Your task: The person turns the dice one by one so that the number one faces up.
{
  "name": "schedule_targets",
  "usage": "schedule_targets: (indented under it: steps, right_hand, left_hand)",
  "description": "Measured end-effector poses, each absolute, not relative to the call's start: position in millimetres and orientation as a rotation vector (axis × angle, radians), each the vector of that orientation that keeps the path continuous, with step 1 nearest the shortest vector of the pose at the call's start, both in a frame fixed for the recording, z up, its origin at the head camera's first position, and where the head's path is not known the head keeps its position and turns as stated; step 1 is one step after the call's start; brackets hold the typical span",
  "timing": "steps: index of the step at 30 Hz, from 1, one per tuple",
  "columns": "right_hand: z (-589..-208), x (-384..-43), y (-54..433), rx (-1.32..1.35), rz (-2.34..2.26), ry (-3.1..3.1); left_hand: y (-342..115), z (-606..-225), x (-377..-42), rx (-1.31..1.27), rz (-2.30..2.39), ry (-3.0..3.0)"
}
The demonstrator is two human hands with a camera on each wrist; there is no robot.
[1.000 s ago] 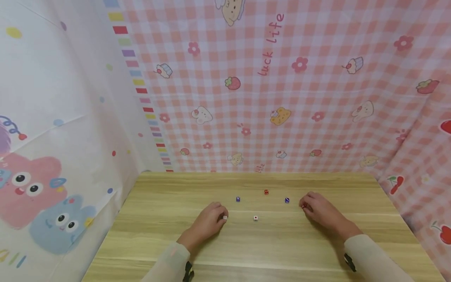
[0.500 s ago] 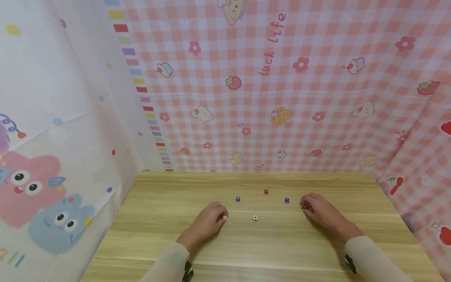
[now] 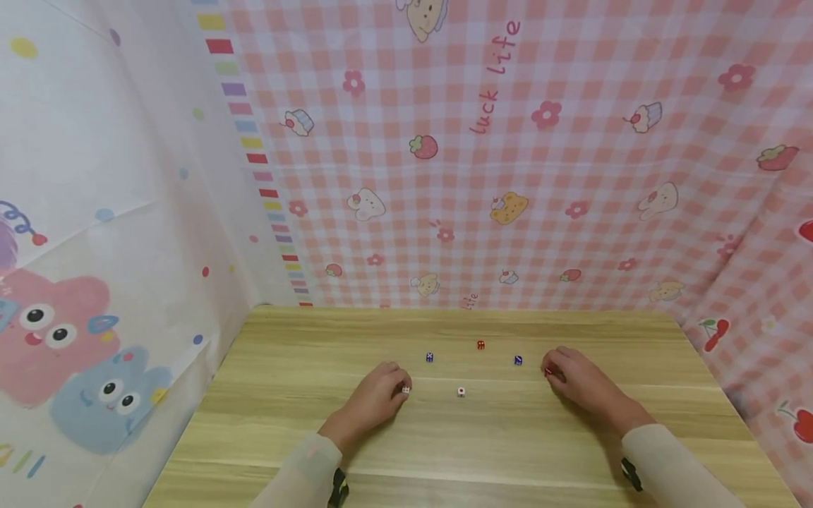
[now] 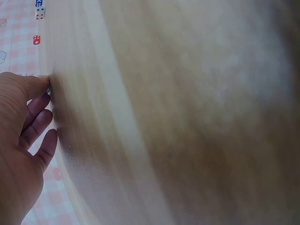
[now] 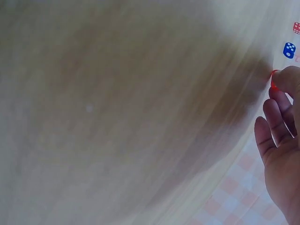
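Observation:
My left hand [image 3: 376, 395] pinches a white die [image 3: 406, 389] between thumb and fingertips, low at the tabletop. On the right, a red die [image 3: 548, 372] is pinched the same way by my right hand [image 3: 578, 377]; in the right wrist view its red edge [image 5: 274, 80] shows between thumb and finger. Between the hands lie more dice: a blue die [image 3: 430, 358] nearer the left hand, a red die [image 3: 480, 345] farthest back, a blue die [image 3: 518, 360] just left of the right hand, and a white die [image 3: 461, 391] toward the front.
The dice lie on a light wood-grain table [image 3: 483, 444]. A pink checked cloth [image 3: 457, 176] hangs behind its back edge, and a white cloth with cartoon prints [image 3: 159, 268] hangs at the left. Both sleeves reach in from the near side.
Both hands keep almost the same place, each still pinching its die. The right hand's red die shows slightly more than a second ago. The dice on the table stay put; the head view shifts slightly.

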State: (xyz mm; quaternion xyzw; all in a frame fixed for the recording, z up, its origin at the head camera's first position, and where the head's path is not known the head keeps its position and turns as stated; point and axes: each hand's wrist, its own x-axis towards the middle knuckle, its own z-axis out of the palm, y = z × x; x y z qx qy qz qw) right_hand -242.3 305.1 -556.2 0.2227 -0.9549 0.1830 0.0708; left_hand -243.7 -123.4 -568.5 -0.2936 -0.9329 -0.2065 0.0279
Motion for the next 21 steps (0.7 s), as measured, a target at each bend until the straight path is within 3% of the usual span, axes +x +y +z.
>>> schedule_targets:
  steps: [21]
  right_hand:
    - [-558.8,-239.7,304.9,0.717,0.464,-2.812]
  left_hand:
    - [-123.0,-567.7,-242.5,-0.934,-0.624,-2.836]
